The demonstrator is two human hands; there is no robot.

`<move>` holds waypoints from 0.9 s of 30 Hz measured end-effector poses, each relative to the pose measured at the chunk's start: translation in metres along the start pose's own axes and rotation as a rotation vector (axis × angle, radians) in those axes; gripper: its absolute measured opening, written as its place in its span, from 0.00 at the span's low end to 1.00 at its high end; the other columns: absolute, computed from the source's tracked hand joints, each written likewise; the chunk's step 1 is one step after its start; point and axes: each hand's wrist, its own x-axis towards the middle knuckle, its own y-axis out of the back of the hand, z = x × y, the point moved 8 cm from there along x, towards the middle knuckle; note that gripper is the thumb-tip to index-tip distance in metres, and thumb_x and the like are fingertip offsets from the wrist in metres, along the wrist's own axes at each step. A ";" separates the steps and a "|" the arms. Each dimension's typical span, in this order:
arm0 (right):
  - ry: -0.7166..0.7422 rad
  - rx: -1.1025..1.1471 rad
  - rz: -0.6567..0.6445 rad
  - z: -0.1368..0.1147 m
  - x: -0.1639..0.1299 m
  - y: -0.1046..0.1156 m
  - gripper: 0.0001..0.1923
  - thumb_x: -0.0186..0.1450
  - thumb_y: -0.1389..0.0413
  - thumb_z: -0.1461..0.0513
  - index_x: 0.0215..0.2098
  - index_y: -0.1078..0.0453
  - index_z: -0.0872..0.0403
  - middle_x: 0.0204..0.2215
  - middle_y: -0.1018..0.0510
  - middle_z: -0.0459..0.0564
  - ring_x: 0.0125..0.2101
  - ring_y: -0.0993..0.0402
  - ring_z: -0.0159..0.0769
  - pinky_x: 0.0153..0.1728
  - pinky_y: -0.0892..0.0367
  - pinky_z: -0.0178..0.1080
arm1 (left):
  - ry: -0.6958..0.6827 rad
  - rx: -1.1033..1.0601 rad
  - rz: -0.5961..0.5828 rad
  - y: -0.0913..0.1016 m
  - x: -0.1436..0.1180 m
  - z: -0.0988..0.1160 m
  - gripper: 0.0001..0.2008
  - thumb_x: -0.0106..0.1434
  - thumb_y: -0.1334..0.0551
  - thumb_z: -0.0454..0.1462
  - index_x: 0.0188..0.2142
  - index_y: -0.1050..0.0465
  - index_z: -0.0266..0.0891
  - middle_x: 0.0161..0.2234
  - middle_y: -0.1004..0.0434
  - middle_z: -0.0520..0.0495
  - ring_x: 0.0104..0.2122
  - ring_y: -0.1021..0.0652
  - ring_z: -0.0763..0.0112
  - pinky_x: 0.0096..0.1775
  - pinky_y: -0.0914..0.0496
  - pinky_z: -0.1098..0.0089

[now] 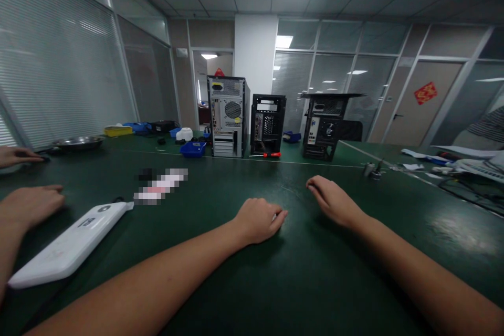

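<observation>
My left hand [260,220] rests on the dark green tabletop [299,283] with its fingers curled. A small pale spot shows between thumb and fingers, too small to name. Right of it, my right hand [328,198] is also closed, thumb and fingers pressed together; whatever lies inside, if anything, is hidden. The two hands are apart. Beyond them, a red-handled screwdriver [271,155] lies before a small open black computer case [269,121].
A grey computer tower [229,115] and another black case [325,126] stand at the back. Blue tray [192,148], metal bowl [79,143] and yellow tray [118,131] sit left. Another person's hands [33,205] are near a long white device [73,244]. Small metal parts [374,170] stand right.
</observation>
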 end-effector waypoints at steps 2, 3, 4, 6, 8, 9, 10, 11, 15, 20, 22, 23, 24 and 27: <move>-0.150 0.042 0.045 0.053 -0.008 0.005 0.15 0.70 0.57 0.54 0.44 0.34 0.52 0.39 0.25 0.52 0.38 0.30 0.38 0.42 0.35 0.42 | 0.014 0.008 -0.019 -0.001 0.000 -0.001 0.26 0.71 0.56 0.48 0.36 0.22 0.41 0.28 0.21 0.44 0.28 0.22 0.62 0.34 0.30 0.65; -0.217 0.055 0.069 0.081 -0.014 0.008 0.15 0.70 0.57 0.53 0.43 0.34 0.52 0.38 0.25 0.52 0.37 0.29 0.38 0.41 0.34 0.42 | 0.020 0.009 -0.027 -0.002 0.000 -0.002 0.25 0.71 0.55 0.48 0.37 0.23 0.41 0.29 0.21 0.43 0.29 0.22 0.62 0.34 0.30 0.65; -0.282 0.062 0.095 0.107 -0.021 0.011 0.15 0.69 0.57 0.53 0.42 0.35 0.52 0.36 0.25 0.52 0.36 0.29 0.39 0.41 0.34 0.42 | 0.024 0.010 -0.033 -0.002 0.000 -0.002 0.24 0.71 0.55 0.47 0.37 0.23 0.41 0.29 0.21 0.43 0.29 0.22 0.62 0.34 0.29 0.64; -0.413 0.078 0.131 0.156 -0.037 0.014 0.14 0.68 0.56 0.52 0.41 0.35 0.51 0.34 0.24 0.51 0.34 0.28 0.39 0.39 0.33 0.42 | 0.026 0.009 -0.044 -0.002 0.000 -0.003 0.23 0.71 0.56 0.47 0.38 0.24 0.41 0.29 0.22 0.44 0.28 0.22 0.62 0.34 0.29 0.64; -0.543 0.096 0.171 0.193 -0.053 0.017 0.14 0.66 0.55 0.53 0.41 0.35 0.51 0.34 0.23 0.51 0.35 0.27 0.39 0.39 0.33 0.41 | 0.020 0.001 -0.054 -0.003 0.000 -0.003 0.23 0.72 0.56 0.47 0.38 0.25 0.41 0.29 0.22 0.44 0.28 0.22 0.62 0.33 0.29 0.65; -0.586 0.096 0.184 0.206 -0.059 0.018 0.14 0.66 0.55 0.53 0.40 0.34 0.51 0.34 0.22 0.51 0.35 0.27 0.39 0.39 0.33 0.41 | 0.016 -0.002 -0.056 -0.002 0.000 -0.002 0.23 0.72 0.56 0.47 0.39 0.26 0.41 0.29 0.22 0.44 0.28 0.22 0.63 0.33 0.29 0.65; -0.619 0.096 0.193 0.214 -0.063 0.018 0.14 0.65 0.55 0.54 0.39 0.34 0.52 0.33 0.22 0.51 0.35 0.26 0.40 0.39 0.33 0.41 | 0.014 -0.004 -0.058 -0.002 -0.001 -0.002 0.22 0.72 0.56 0.46 0.39 0.26 0.40 0.29 0.23 0.44 0.27 0.22 0.63 0.33 0.29 0.65; -0.641 0.094 0.197 0.220 -0.066 0.017 0.14 0.65 0.55 0.54 0.38 0.33 0.52 0.33 0.22 0.52 0.35 0.26 0.40 0.39 0.33 0.41 | 0.011 -0.004 -0.059 -0.002 -0.001 -0.002 0.22 0.72 0.56 0.46 0.39 0.26 0.40 0.29 0.23 0.44 0.27 0.23 0.63 0.33 0.29 0.65; -0.705 0.087 0.214 0.225 -0.067 0.018 0.17 0.64 0.55 0.53 0.38 0.29 0.53 0.37 0.20 0.54 0.37 0.26 0.41 0.40 0.33 0.41 | 0.002 0.005 -0.056 -0.003 -0.001 -0.002 0.21 0.72 0.56 0.45 0.40 0.27 0.41 0.29 0.23 0.44 0.28 0.23 0.62 0.32 0.29 0.64; -0.802 0.011 0.319 0.216 -0.070 0.047 0.24 0.65 0.59 0.52 0.41 0.26 0.55 0.45 0.22 0.59 0.42 0.27 0.46 0.39 0.36 0.42 | -0.002 0.009 -0.053 -0.005 -0.001 -0.002 0.21 0.72 0.57 0.45 0.41 0.27 0.42 0.30 0.23 0.45 0.28 0.23 0.62 0.33 0.29 0.64; -0.823 -0.027 0.352 0.210 -0.073 0.064 0.26 0.66 0.61 0.52 0.42 0.25 0.55 0.46 0.22 0.60 0.43 0.28 0.48 0.38 0.37 0.42 | -0.003 0.007 -0.052 -0.005 -0.001 -0.003 0.21 0.72 0.57 0.45 0.41 0.27 0.42 0.29 0.23 0.45 0.27 0.23 0.62 0.32 0.29 0.64; -0.827 -0.051 0.359 0.207 -0.074 0.072 0.27 0.67 0.61 0.51 0.43 0.24 0.54 0.45 0.22 0.60 0.43 0.28 0.49 0.38 0.38 0.43 | -0.006 0.002 -0.052 -0.005 0.000 -0.002 0.21 0.72 0.57 0.45 0.41 0.27 0.42 0.29 0.23 0.45 0.27 0.23 0.62 0.32 0.29 0.64; -0.819 -0.086 0.354 0.204 -0.075 0.079 0.27 0.67 0.61 0.50 0.43 0.24 0.54 0.44 0.21 0.60 0.43 0.28 0.49 0.38 0.39 0.43 | -0.009 -0.001 -0.051 -0.005 0.000 -0.002 0.21 0.72 0.57 0.45 0.41 0.27 0.42 0.29 0.23 0.45 0.27 0.23 0.62 0.32 0.29 0.64; -0.756 -0.214 0.304 0.200 -0.077 0.092 0.27 0.67 0.58 0.49 0.48 0.24 0.53 0.44 0.21 0.60 0.42 0.27 0.50 0.39 0.40 0.44 | -0.012 0.000 -0.046 -0.005 0.000 -0.003 0.21 0.72 0.57 0.45 0.41 0.27 0.42 0.29 0.23 0.45 0.27 0.23 0.62 0.31 0.29 0.64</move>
